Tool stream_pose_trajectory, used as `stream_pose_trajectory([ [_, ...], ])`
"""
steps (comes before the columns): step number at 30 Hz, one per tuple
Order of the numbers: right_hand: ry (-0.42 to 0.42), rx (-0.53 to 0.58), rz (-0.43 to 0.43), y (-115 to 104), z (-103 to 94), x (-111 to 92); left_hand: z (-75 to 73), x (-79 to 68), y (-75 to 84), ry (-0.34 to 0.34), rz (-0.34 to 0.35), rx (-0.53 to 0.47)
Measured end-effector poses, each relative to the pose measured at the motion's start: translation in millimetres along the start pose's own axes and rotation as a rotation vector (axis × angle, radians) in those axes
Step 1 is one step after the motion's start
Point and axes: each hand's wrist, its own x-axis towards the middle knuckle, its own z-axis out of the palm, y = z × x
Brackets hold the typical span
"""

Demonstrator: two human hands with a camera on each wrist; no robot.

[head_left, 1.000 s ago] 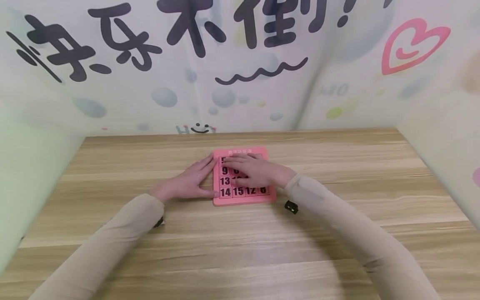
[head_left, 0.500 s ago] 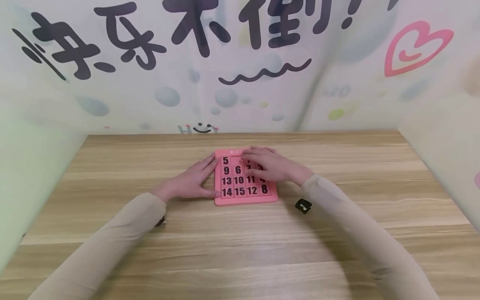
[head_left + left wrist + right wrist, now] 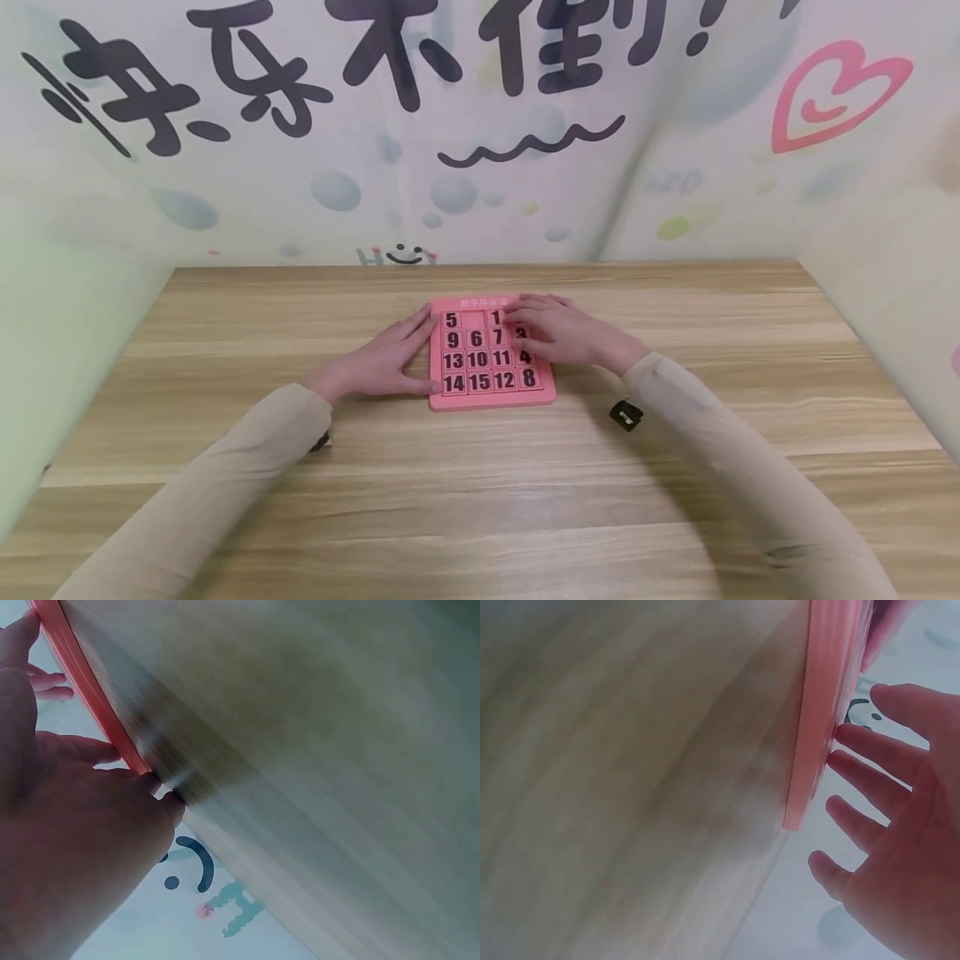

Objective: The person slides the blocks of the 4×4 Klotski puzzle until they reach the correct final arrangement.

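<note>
A pink sliding number puzzle [image 3: 492, 403] lies flat on the table, its black-numbered tiles in rows. In the top row a bare slot [image 3: 473, 320] sits between the 5 tile [image 3: 451, 320] and the 1 tile [image 3: 494, 317]. My left hand [image 3: 375, 363] rests along the puzzle's left edge, fingers extended towards the upper corner and thumb at the lower one. Over the puzzle's right side is my right hand [image 3: 570, 333], hiding the top-right tile. In the right wrist view its fingers are spread, and two fingertips [image 3: 841, 733] touch the puzzle's face.
The wood-grain table [image 3: 465, 508] extends around the puzzle. Behind it stands a white printed wall [image 3: 525, 212] with large black lettering. A small black device [image 3: 626, 415] is by the right wrist, and another black piece [image 3: 321, 442] by the left.
My right hand has slid rightward across the puzzle, uncovering the left and middle tiles and the bare slot. The left hand stays at the left edge.
</note>
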Motion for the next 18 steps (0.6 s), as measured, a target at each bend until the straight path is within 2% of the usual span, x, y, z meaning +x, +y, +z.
stream_pose_trajectory([
  [18, -0.052, 0.015, -0.015, -16, 6.3, 14, -0.8, 0.3, 0.9, -0.008, -0.005, -0.005],
])
